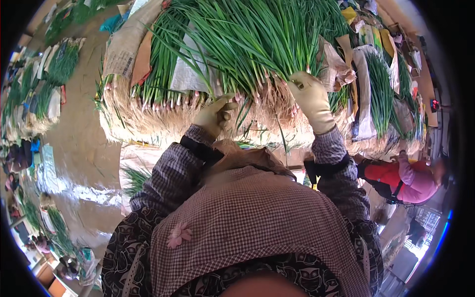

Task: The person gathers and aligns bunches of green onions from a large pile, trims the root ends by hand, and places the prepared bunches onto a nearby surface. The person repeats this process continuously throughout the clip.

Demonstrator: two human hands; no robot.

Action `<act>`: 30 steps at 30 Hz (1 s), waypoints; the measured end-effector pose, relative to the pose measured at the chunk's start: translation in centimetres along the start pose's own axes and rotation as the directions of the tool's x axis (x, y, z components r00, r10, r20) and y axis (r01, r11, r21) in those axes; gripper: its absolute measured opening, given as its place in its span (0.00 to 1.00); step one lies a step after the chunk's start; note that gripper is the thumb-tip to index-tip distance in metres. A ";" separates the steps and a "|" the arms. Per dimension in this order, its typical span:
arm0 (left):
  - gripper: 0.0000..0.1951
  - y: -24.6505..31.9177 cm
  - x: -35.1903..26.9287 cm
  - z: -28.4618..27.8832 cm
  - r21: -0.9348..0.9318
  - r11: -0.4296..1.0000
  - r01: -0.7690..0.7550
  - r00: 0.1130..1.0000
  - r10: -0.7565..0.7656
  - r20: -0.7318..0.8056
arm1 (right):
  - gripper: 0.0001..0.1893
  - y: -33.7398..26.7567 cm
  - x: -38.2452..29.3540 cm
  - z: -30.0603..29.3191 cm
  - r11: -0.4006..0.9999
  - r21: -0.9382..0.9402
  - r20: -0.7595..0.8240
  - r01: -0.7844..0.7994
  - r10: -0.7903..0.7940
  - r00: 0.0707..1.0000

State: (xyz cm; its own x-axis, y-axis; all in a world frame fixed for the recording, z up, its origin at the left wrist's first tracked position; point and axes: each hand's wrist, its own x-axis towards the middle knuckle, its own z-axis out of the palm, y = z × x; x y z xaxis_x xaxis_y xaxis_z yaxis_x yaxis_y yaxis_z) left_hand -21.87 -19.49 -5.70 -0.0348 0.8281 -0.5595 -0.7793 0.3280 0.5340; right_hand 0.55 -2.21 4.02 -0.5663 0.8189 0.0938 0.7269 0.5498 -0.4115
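Observation:
A thick bed of green onion-like shoots (256,44) with pinkish-white bases lies before me, its pale fibrous roots (148,118) towards my body. My left hand (211,116), in a cream glove, pinches the base of a single long shoot (202,76) between thumb and fingers. My right hand (312,102), gloved alike, is closed at the base of a bunch of shoots (285,55), its fingertips partly hidden by leaves. Tangled roots (276,94) hang between the two hands. A whitish woven sheet (189,70) lies over shoots beyond my left hand.
A printed sack (124,52) covers shoots at the left, and a crumpled brown wrapping (334,68) lies beyond my right hand. More wrapped shoots (380,92) are at the right, near a person in pink and red (415,180). Brown floor (83,148) shows at the left.

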 end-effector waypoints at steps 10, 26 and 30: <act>0.15 -2.8 0.2 3.1 0.055 0.998 0.012 0.998 -0.016 0.069 | 0.07 4.9 1.7 -0.9 0.909 0.405 -0.122 -0.098 0.160 0.980; 0.15 -5.7 0.7 7.6 0.138 0.990 -0.040 0.994 0.026 0.103 | 0.26 4.7 -2.2 -0.9 0.961 -0.240 0.122 -0.138 0.171 0.978; 0.15 -5.7 -0.2 8.3 0.159 0.986 -0.042 0.987 0.016 0.160 | 0.18 10.8 -2.3 4.3 0.792 0.584 0.101 -0.176 0.144 0.984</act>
State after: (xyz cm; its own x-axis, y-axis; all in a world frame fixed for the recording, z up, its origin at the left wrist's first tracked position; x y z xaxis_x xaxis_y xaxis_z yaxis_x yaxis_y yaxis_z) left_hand -12.28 -17.79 -3.35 0.0533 0.8954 -0.4421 -0.6679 0.3611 0.6508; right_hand 8.04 1.18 -4.58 -0.4923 0.8684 -0.0588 0.4486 0.1952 -0.8721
